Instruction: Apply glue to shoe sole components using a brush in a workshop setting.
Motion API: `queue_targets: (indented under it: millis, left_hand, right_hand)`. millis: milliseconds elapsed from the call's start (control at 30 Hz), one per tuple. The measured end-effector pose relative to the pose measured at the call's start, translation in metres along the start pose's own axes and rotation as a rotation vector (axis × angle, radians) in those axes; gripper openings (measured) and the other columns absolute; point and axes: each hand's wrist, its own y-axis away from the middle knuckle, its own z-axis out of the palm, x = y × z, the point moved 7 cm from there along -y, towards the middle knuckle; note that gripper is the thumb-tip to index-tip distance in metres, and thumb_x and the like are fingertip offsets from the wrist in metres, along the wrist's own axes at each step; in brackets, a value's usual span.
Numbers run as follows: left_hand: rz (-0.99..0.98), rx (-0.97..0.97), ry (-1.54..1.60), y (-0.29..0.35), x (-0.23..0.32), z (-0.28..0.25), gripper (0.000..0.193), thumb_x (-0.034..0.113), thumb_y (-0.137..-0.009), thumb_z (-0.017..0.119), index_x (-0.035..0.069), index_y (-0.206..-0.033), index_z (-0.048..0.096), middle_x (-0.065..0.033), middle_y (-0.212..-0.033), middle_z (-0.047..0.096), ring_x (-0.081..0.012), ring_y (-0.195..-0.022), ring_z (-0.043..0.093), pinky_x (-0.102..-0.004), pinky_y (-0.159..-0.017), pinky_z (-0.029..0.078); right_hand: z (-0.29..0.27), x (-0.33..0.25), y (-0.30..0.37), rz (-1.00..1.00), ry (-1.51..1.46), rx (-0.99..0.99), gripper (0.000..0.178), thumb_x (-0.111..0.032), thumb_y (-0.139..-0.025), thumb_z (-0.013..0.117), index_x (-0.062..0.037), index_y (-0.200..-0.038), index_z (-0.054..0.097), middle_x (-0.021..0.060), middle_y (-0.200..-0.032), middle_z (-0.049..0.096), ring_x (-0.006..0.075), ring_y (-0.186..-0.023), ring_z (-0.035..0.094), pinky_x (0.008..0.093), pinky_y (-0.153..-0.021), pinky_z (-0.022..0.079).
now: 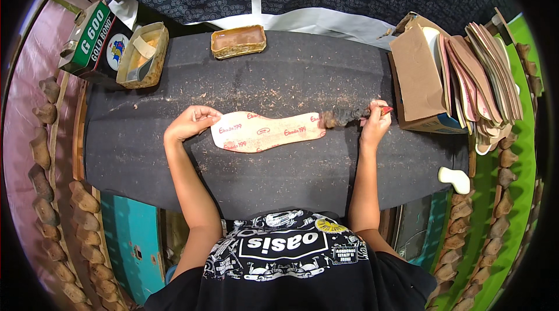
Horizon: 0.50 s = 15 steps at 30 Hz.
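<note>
A pale shoe insole [271, 133] with red print lies flat across the dark work surface, its wide end to the left. My left hand [198, 122] pinches the rim of that wide end between thumb and fingers. In my right hand [375, 122] is a brush [346, 116], gripped by its handle, with a red tip showing beyond the fingers. The brush's shaggy, crusted brown head points left and meets the narrow end of the insole. Whether the bristles press on it or hover just over it, I cannot tell.
Crumbs litter the dark tabletop [279, 180]. A tub of brown paste [237, 41] stands at the back, with another tub [144, 55] beside a green-and-black can [93, 40] at left. On the right, a cardboard box [420, 72] holds stacked insoles [480, 72]; a white sole-shaped piece [454, 180] lies nearer me.
</note>
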Motion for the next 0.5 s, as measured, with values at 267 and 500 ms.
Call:
queue_targets:
  millis: [267,500]
  left_hand:
    - [-0.005,0.009,0.002,0.000,0.000,0.001,0.019,0.013,-0.078,0.056,0.000,-0.091,0.058,0.0053,-0.067,0.053,0.0009,-0.051,0.039,-0.0140,-0.044,0.029]
    - [-0.002,0.015,-0.010,0.000,-0.002,0.000,0.019,0.014,-0.078,0.057,0.000,-0.091,0.058,0.0056,-0.065,0.053,0.0006,-0.049,0.037,-0.0145,-0.042,0.028]
  right_hand:
    - [0.011,0.007,0.005,0.047,-0.023,-0.033,0.014,-0.018,-0.082,0.050,-0.0049,-0.077,0.048,-0.0015,-0.060,0.043,0.0034,-0.039,0.038,0.0170,-0.036,0.036]
    - [0.011,-0.001,0.006,0.014,-0.080,-0.025,0.011,-0.015,-0.082,0.050,-0.0058,-0.076,0.048,-0.0024,-0.060,0.043,0.0023,-0.043,0.039,0.0157,-0.037,0.035]
